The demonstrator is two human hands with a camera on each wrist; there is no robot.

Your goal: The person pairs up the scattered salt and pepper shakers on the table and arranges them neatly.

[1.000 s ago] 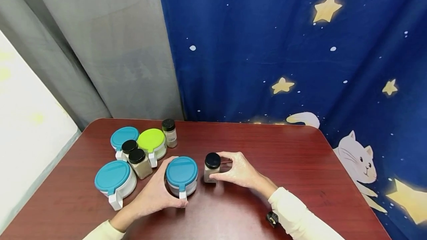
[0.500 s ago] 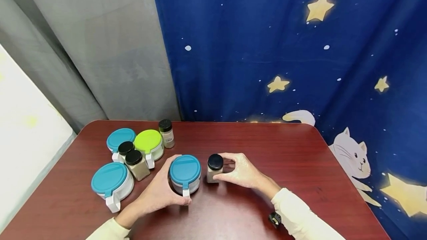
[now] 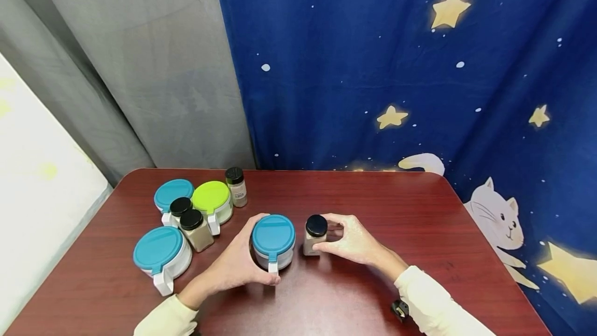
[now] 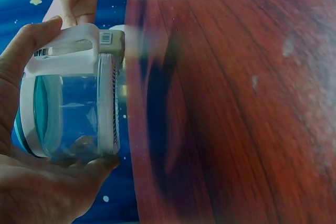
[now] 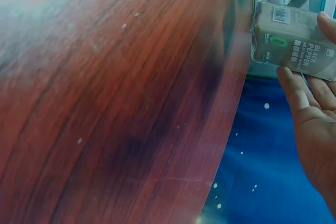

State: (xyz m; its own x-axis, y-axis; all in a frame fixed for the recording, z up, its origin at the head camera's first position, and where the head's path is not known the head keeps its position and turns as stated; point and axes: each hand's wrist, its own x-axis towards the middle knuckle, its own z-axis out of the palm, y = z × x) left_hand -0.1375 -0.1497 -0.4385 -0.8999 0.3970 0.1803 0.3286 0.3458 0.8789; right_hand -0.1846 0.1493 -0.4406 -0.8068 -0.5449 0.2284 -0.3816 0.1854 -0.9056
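Note:
My left hand (image 3: 240, 261) curls round a clear seasoning jar (image 4: 79, 114) with a blue lid (image 3: 273, 235) and a white handle. The thumb lies by the handle, which points towards me. Just to its right, my right hand (image 3: 356, 242) grips a square black pepper jar (image 5: 296, 43) with a black cap (image 3: 316, 225), between thumb and fingers. Both jars are upright, with a narrow gap between them in the head view. Whether their bases touch the table cannot be told.
At the left of the red-brown table (image 3: 396, 201) stand two more blue-lidded jars (image 3: 158, 250) (image 3: 173, 194), a green-lidded jar (image 3: 212, 197) and several black-capped spice bottles (image 3: 198, 232). Curtains (image 3: 345, 66) hang behind the far edge. A white surface (image 3: 42, 196) borders the left side.
Both hands have moved to the right across the table, carrying the blue-lidded jar and the black pepper jar with them. The group of jars at the left has stayed in place.

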